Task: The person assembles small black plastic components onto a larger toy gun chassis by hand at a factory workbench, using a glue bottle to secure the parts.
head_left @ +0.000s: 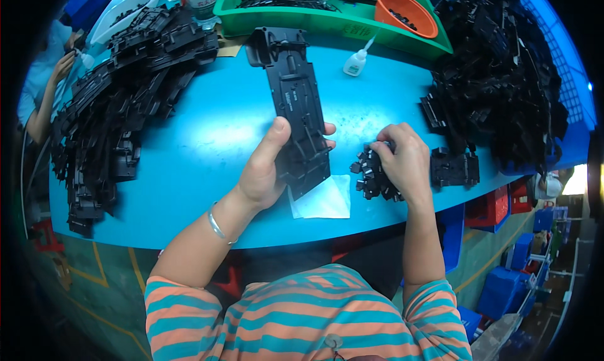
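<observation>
A long black moulded plastic tray-like part [294, 100] stands tilted up in my left hand [263, 166], the thumb along its near side and fingertips showing at its right edge. My right hand [404, 160] is at a small heap of little black plastic pieces [372, 175], thumb and fingers pinched together; whatever lies between the fingertips is too small to make out. Under the long part's lower end lies a folded white cloth [324, 200]. Another black plastic part [454, 167] rests just right of my right hand.
Stacked black parts [126, 90] line the table's left, with a larger pile [503, 78] at the right by a blue crate [569, 65]. A small white glue bottle [356, 62] stands before a green bin [333, 26] holding an orange bowl [406, 14]. Another person's hand [64, 65] shows far left.
</observation>
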Tool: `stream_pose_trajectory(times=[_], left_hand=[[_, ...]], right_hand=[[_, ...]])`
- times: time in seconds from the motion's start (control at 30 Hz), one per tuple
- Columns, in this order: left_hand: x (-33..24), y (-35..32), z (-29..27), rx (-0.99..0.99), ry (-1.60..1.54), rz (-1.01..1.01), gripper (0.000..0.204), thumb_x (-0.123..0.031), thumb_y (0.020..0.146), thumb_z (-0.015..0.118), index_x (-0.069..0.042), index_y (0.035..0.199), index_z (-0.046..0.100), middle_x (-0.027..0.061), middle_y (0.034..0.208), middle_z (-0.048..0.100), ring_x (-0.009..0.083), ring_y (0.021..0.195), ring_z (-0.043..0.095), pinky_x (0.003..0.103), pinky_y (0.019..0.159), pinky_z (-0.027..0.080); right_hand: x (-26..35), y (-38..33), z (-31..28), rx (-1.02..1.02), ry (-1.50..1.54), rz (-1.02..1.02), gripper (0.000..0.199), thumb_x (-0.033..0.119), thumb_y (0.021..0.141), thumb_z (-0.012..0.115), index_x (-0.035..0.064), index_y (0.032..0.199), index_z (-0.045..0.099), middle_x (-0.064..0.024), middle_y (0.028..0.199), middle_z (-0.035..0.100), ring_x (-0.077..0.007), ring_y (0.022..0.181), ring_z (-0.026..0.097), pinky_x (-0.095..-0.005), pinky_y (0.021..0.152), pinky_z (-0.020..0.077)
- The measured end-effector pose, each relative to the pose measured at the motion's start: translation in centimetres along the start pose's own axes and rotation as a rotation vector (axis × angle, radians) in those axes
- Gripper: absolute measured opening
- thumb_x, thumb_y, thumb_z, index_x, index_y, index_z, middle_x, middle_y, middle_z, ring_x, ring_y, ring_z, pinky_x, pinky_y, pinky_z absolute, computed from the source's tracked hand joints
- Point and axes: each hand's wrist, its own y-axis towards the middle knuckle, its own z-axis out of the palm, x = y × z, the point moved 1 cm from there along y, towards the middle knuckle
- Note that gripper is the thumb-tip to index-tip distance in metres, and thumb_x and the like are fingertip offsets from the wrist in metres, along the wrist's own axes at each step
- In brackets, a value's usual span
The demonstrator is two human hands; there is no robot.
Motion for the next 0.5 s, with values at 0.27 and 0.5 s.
stream_pose_trajectory(times=[0.27,0.5], left_hand=[[-0.2,-0.1,-0.1,0.021,-0.099,-0.029,0.069,-0.059,0.095,0.035,-0.003,0.135,0.039,0.0208,0.123,0.056,0.0277,0.108,0.060,0.040,0.088,0.053],[0.3,0.3,0.1,0.009,-0.106,-0.043,0.074,-0.061,0.094,0.032,-0.002,0.137,0.037,0.0242,0.123,0.055,0.0322,0.107,0.062,0.042,0.083,0.057]], right_hand=[[1.3,-2.7,-2.0,0.010,0.288,-0.097,0.009,0.001,0.076,0.067,0.0006,0.079,0.058,-0.0136,0.074,0.061,-0.0285,0.068,0.062,-0.0352,0.059,0.0471],[2.6,-6.8,-0.9,0.043,0.291,-0.323,0.012,-0.001,0.075,0.066,0.0017,0.087,0.063,-0.0116,0.080,0.063,-0.0299,0.072,0.062,-0.0363,0.064,0.0491]])
